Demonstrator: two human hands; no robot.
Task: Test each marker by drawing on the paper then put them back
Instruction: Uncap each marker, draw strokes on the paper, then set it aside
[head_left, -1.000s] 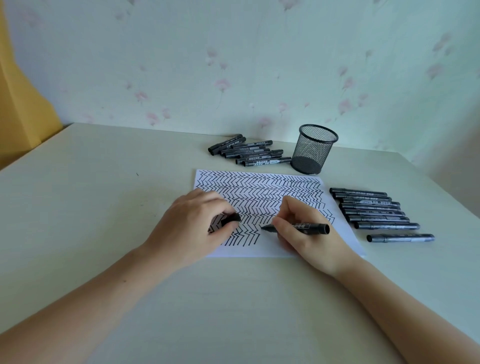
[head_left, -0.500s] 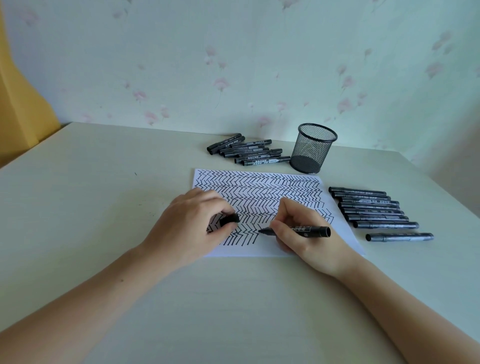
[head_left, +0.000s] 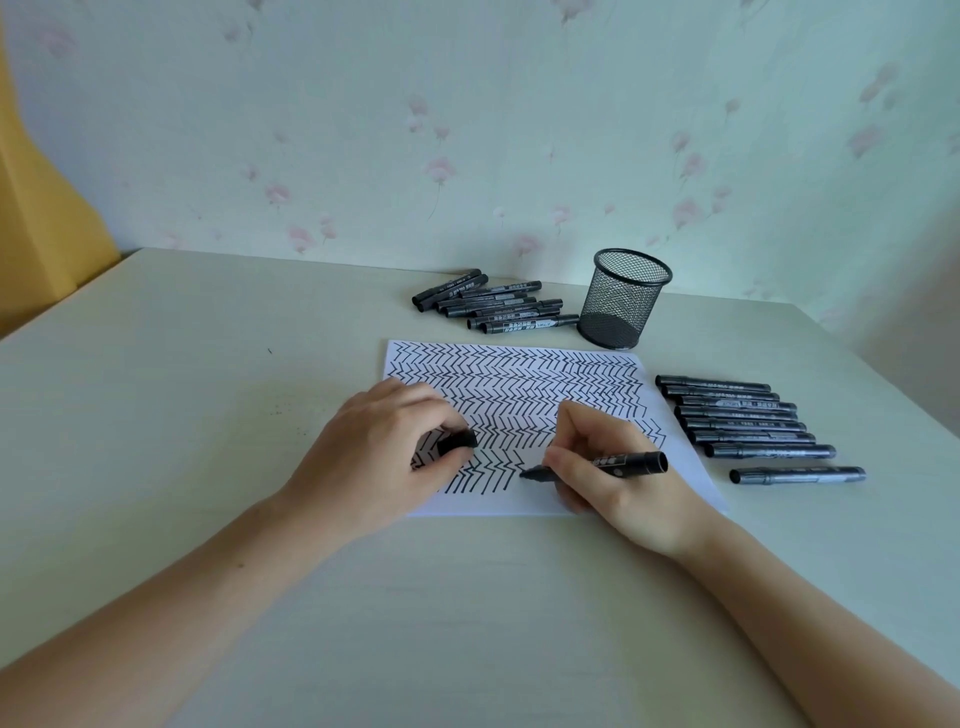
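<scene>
Two marker groups flank paper on pale table.

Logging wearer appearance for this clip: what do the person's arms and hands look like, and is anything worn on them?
Both forearms are bare as far as the frame shows: no sleeves or gloves. The left hand and right hand show no rings, watch or bracelet. The fingers are slim, nails unclear at this distance.

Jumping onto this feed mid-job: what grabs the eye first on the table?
The paper at the centre, nearly filled with black zigzag strokes. Over its near edge, the right hand holds an uncapped marker tip-down at the last row, while the left hand pinches its cap. An empty mesh cup stands behind the sheet, between two groups of capped markers.
</scene>
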